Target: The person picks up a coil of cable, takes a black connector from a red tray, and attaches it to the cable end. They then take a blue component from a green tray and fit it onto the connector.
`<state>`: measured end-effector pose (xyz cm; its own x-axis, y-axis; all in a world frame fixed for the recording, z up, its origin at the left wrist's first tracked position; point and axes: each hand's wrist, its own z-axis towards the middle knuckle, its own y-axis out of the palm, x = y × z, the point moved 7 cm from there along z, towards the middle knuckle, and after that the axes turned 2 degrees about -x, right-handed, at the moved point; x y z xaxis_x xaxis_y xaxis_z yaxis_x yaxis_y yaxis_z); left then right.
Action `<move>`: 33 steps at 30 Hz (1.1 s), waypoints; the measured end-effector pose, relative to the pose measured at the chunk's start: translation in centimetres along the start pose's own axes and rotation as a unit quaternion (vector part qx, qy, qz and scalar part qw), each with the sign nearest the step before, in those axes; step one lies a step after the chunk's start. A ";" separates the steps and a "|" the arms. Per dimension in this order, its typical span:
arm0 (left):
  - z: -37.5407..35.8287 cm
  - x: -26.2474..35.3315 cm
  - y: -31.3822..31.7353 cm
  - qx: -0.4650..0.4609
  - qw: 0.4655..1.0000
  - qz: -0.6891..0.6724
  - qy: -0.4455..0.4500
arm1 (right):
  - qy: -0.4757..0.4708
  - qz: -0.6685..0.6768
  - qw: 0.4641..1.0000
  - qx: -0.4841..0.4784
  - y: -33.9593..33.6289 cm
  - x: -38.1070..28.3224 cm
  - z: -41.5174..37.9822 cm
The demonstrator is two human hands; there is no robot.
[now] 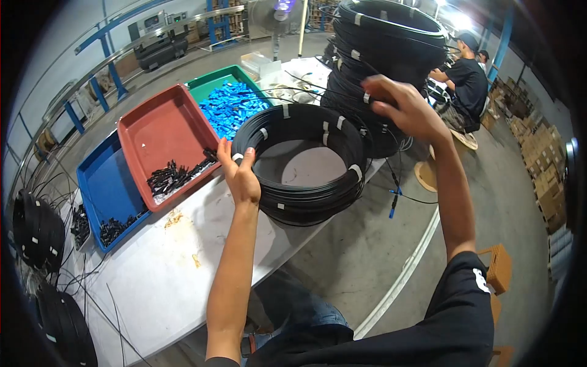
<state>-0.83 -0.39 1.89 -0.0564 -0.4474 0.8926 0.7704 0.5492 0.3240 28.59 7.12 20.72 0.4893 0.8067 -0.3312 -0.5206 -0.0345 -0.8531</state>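
Observation:
A coil of black cable [312,205] with white ties lies on the white table near its edge. My left hand [240,177] grips the coil's left side, its thumb over the rim and its fingers along the outside. My right hand [406,110] is raised in front of a tall stack of black cable coils [391,52]. Its thumb and forefinger are curved and apart, with no held thing visible between them. Thin black cables run between the trays and the stack, behind the coil.
Left of the coil are a red tray [159,122] with black connectors, a blue tray [107,183] and a green tray [199,82] of blue connectors. More coils [40,229] stand far left. A seated person [468,85] works behind the stack. A wooden stool [494,269] is at right.

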 end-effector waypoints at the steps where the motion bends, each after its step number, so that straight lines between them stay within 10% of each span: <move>1: 0.0 0.0 0.1 -0.001 1.000 -0.002 -0.003 | 0.028 -0.019 0.999 0.030 -0.2 0.6 -2.7; 7: 0.6 -0.4 -0.3 -0.029 0.999 -0.011 0.012 | 0.246 0.022 0.928 0.278 4.8 8.1 -15.3; 16: -1.2 -1.1 -0.5 0.023 0.998 -0.022 0.048 | 0.351 0.275 0.868 0.218 9.1 7.1 -17.1; 22: -2.1 -0.4 0.1 0.031 0.999 0.031 0.031 | 0.270 -0.021 0.917 0.293 7.3 2.0 -14.6; 24: -2.0 0.1 0.5 0.031 0.996 0.076 0.026 | 0.078 -0.163 0.937 0.301 6.0 -5.1 -12.0; 31: -2.5 0.7 0.3 -0.013 0.995 0.101 0.017 | -0.047 -0.029 0.986 -0.157 10.7 -11.2 -6.5; 33: -2.5 0.7 0.3 -0.019 0.994 0.097 0.039 | -0.054 -0.054 0.991 -0.112 12.4 -9.9 -5.5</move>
<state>0.99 -2.29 1.81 0.1440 -0.3898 0.9095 0.7860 0.6034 0.1342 21.16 -4.55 11.14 0.4506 0.8705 -0.1982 -0.2952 -0.0642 -0.9533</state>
